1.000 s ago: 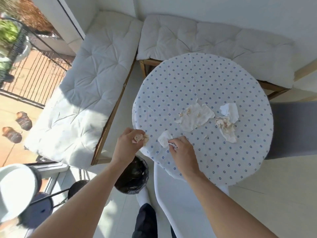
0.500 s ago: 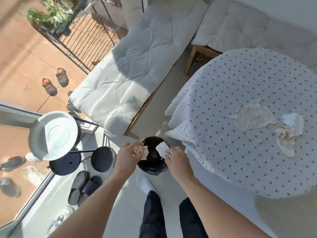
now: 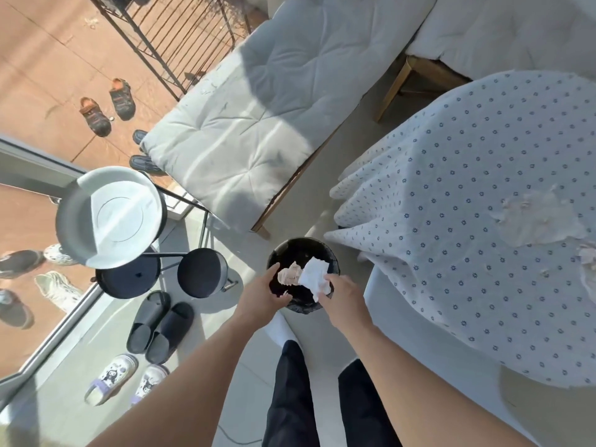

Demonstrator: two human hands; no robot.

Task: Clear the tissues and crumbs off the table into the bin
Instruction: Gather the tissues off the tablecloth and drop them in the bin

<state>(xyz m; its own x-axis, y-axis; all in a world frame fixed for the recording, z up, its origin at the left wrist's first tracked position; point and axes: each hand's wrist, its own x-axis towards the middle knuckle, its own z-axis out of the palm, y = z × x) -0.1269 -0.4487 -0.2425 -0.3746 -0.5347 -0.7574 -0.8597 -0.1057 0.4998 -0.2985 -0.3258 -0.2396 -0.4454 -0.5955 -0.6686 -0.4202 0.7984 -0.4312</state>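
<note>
Both hands hang over the round black bin (image 3: 303,253) at lower centre. Left hand (image 3: 263,296) is spread open, a crumpled stained tissue (image 3: 289,274) loose just off its fingers. Right hand (image 3: 342,293) pinches a white creased tissue (image 3: 315,275). More soiled tissues (image 3: 541,221) lie on the dotted tablecloth (image 3: 451,188) at right.

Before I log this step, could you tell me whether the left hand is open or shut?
Open: the left hand has its fingers spread above the bin.
</note>
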